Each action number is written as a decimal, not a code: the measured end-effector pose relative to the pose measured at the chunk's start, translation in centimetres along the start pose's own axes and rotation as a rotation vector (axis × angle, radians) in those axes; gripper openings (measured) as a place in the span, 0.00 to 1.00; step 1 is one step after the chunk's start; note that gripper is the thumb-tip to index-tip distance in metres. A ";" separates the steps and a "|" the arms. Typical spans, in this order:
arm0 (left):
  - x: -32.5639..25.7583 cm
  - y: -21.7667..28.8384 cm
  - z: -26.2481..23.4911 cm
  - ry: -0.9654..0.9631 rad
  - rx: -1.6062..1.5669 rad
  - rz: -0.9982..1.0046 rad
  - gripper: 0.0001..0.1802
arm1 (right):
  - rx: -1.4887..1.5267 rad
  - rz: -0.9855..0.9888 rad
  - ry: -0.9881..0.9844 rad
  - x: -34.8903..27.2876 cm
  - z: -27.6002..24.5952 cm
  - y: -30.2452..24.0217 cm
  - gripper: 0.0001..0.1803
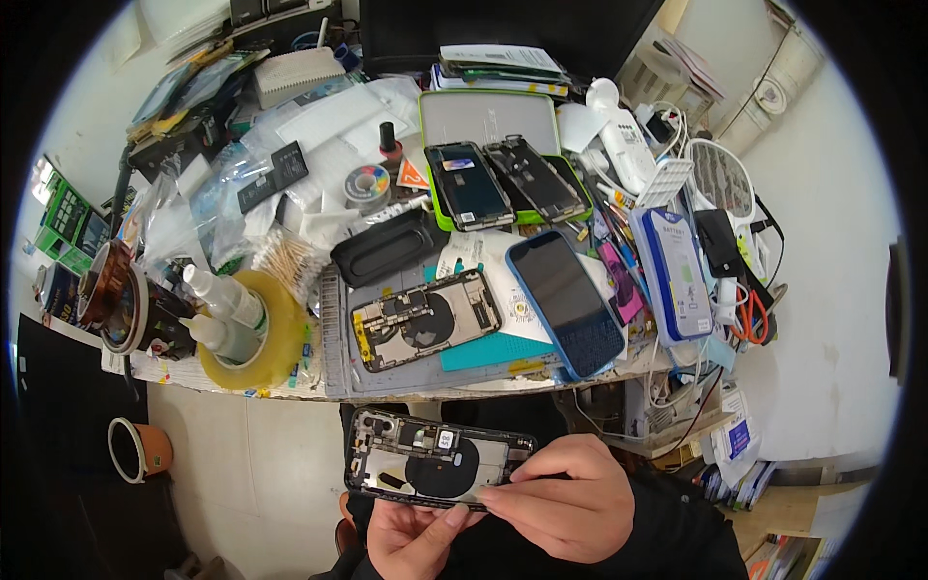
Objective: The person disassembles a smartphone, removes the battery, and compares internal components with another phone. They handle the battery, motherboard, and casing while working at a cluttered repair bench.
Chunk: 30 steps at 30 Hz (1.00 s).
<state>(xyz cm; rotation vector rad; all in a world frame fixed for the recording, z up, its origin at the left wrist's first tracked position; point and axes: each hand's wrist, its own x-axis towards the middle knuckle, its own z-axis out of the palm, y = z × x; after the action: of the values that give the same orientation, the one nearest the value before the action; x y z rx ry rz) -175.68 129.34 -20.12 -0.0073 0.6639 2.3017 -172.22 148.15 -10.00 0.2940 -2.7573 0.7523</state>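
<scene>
- The opened phone shell (440,458) is a black-edged back housing with its insides facing up, so you can see a round black coil in the middle and small metal parts along the top.
- It's lying lengthwise, left to right, tilted a bit, held in front of the desk edge, just below it.

workbench (290,391) | grey mat (333,338) | tape roll (275,333) | blue-cased phone (565,300) | misc clutter

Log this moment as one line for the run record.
left hand: holds opened phone frame from below | right hand: pinches its right end | desk: second opened phone, blue-cased phone
</scene>
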 end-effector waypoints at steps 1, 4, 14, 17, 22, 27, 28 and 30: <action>-0.2 0.0 0.0 -0.002 -0.013 0.008 0.27 | 0.021 0.001 -0.007 -0.5 0.5 0.4 0.20; -0.3 0.0 -0.5 -0.001 0.026 -0.037 0.25 | 0.036 0.011 -0.010 -0.6 0.7 0.5 0.20; -1.3 -0.5 -1.0 0.007 0.129 0.043 0.26 | 0.024 0.037 -0.087 0.1 0.5 -0.6 0.18; -1.6 -0.8 -0.8 0.045 0.173 0.062 0.28 | 0.013 0.026 -0.117 0.2 0.4 -0.5 0.18; -1.7 -0.8 -0.7 0.035 0.155 0.056 0.27 | -0.012 0.003 -0.153 0.3 0.2 -0.5 0.19; -2.3 -0.7 -1.3 0.046 0.234 -0.012 0.24 | -0.014 0.006 -0.139 0.2 0.7 -0.4 0.19; -2.2 -0.7 -1.2 0.044 0.231 -0.006 0.24 | -0.018 0.007 -0.132 0.2 0.8 -0.5 0.19; -2.0 -0.7 -0.8 0.060 0.214 0.016 0.24 | 0.004 0.009 -0.131 0.2 0.7 -0.4 0.19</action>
<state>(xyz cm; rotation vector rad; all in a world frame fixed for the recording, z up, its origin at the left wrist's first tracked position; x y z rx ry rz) -173.88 128.07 -20.79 0.0297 0.9418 2.2418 -172.47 147.44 -10.39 0.3429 -2.8816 0.7663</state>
